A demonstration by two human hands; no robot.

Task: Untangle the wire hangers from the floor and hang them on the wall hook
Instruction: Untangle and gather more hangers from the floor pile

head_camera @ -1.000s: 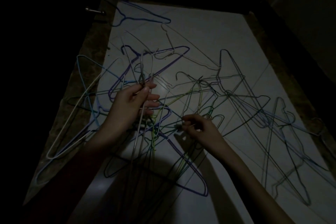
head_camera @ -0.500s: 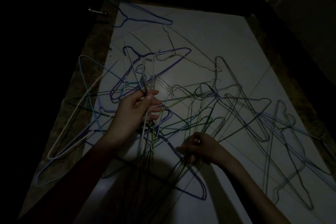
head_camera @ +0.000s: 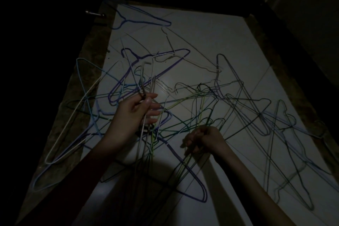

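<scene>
Room: very dark, so small things are hard to see.
Floor: pale tiles (head_camera: 229,33) with a darker strip along the left side.
Wire hangers: a big tangled pile (head_camera: 211,101) lies across the floor, from near to far, in purple, blue, green, yellow and white.
Far hanger: one blue hanger (head_camera: 139,21) lies alone at the far left.
Left hand: the left hand (head_camera: 134,115) pinches a few hanger hooks (head_camera: 145,79) between thumb and fingers, lifted above the pile.
Right hand: the right hand (head_camera: 203,138) has its fingers curled tight on green and yellow wires, near the middle.
Writing: none that can be read.
</scene>
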